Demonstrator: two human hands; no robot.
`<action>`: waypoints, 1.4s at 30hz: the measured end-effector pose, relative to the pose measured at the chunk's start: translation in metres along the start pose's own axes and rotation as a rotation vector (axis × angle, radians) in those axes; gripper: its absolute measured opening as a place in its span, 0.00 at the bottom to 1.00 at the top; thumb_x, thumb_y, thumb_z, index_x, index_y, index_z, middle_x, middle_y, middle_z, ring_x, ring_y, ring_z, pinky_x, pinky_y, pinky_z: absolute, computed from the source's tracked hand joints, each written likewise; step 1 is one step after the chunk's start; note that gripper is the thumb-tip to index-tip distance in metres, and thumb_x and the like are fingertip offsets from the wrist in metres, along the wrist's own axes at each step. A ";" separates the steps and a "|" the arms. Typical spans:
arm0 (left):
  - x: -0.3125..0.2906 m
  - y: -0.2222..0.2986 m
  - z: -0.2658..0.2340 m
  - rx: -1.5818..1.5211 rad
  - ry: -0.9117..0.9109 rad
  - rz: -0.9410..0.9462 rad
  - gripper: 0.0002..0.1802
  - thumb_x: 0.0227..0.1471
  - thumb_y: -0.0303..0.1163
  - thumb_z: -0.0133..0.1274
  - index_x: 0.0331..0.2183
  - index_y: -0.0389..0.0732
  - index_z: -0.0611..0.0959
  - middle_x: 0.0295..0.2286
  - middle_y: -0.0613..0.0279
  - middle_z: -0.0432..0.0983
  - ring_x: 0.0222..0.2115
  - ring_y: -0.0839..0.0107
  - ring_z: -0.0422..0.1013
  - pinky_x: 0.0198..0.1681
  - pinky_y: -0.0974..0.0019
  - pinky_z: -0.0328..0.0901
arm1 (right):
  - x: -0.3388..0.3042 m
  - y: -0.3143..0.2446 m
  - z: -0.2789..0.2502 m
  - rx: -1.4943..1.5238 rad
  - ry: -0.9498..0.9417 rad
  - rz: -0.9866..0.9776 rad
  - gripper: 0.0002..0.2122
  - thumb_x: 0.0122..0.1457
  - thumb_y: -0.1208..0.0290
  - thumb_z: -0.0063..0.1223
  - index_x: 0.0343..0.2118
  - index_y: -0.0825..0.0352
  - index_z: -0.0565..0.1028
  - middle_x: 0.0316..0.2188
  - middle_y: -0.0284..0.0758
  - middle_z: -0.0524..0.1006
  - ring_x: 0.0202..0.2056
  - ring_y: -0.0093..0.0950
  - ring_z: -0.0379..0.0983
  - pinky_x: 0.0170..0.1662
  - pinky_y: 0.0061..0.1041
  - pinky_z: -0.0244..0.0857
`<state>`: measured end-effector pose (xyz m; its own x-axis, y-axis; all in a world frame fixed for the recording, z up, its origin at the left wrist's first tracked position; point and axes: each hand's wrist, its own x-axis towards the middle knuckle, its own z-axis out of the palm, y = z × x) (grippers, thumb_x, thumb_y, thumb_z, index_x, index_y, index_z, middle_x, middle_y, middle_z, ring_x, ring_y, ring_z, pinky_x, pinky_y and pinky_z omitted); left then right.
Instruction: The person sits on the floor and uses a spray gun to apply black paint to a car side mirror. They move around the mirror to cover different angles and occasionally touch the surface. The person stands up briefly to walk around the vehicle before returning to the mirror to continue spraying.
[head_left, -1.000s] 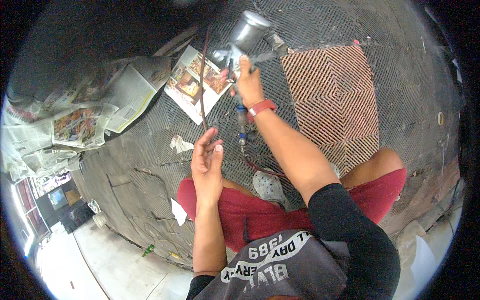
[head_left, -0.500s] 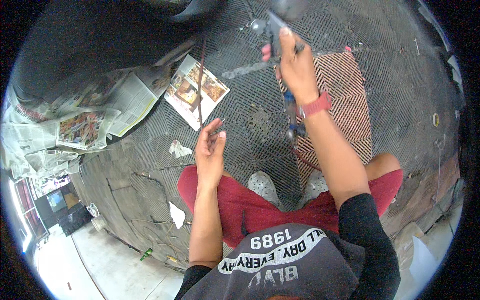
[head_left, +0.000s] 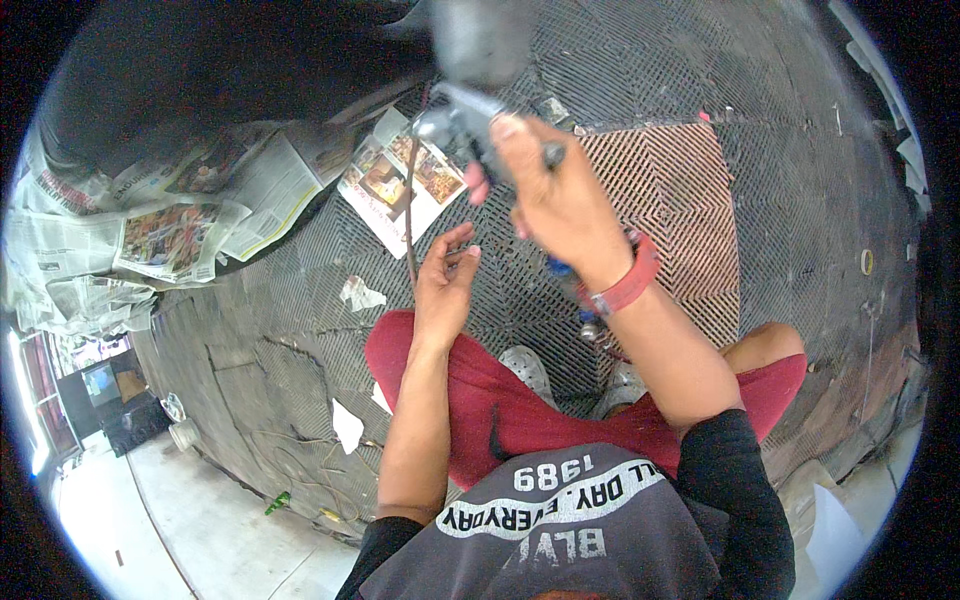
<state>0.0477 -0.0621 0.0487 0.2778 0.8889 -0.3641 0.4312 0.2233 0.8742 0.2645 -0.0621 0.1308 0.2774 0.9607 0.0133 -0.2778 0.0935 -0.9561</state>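
My right hand [head_left: 565, 190] is wrapped around a spray gun [head_left: 465, 125], blurred by motion, with a grey cup [head_left: 480, 40] on top. Blue and metal fittings [head_left: 588, 328] show below that hand's wrist, with a dark red hose behind them. My left hand [head_left: 445, 280] is raised over my left knee, fingers loosely curled and apart, nothing seen in it. Beside it a thin brownish hose [head_left: 410, 200] runs up over a printed page [head_left: 400, 190] on the mat. A large dark, smooth surface [head_left: 240, 70] fills the upper left, left of the spray gun.
Newspaper sheets [head_left: 180, 235] line the lower edge of the dark surface. Dark ribbed matting [head_left: 520, 210] covers the floor, with a reddish mat piece [head_left: 690, 200] at right. Paper scraps [head_left: 347, 425], a loose cord and a small green object [head_left: 278, 502] lie at lower left.
My right hand has swung the spray gun left and slightly down, nearer the dark surface. My left hand has shifted a little right, away from the hose.
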 end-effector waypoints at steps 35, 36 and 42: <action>0.003 -0.005 -0.010 -0.019 -0.017 0.029 0.21 0.71 0.30 0.58 0.63 0.40 0.79 0.58 0.58 0.80 0.49 0.74 0.76 0.56 0.64 0.71 | 0.078 -0.118 -0.001 0.285 0.003 0.024 0.31 0.78 0.39 0.38 0.59 0.68 0.72 0.33 0.41 0.84 0.31 0.28 0.84 0.18 0.23 0.69; 0.003 -0.005 -0.010 -0.019 -0.019 0.026 0.22 0.71 0.30 0.58 0.63 0.40 0.79 0.58 0.58 0.80 0.49 0.74 0.76 0.57 0.64 0.71 | 0.076 -0.112 -0.002 0.253 0.032 0.049 0.31 0.78 0.39 0.38 0.58 0.68 0.73 0.33 0.41 0.84 0.30 0.28 0.84 0.18 0.23 0.69; 0.001 -0.001 -0.005 0.005 -0.025 0.032 0.22 0.71 0.31 0.58 0.63 0.41 0.79 0.58 0.58 0.80 0.50 0.72 0.76 0.58 0.62 0.71 | 0.074 -0.060 -0.025 0.059 0.172 0.066 0.31 0.76 0.40 0.41 0.48 0.70 0.81 0.31 0.41 0.87 0.29 0.28 0.85 0.19 0.25 0.68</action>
<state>0.0425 -0.0597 0.0490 0.3133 0.8852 -0.3438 0.4259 0.1926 0.8840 0.3251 -0.0033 0.1819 0.4087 0.9068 -0.1039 -0.3529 0.0520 -0.9342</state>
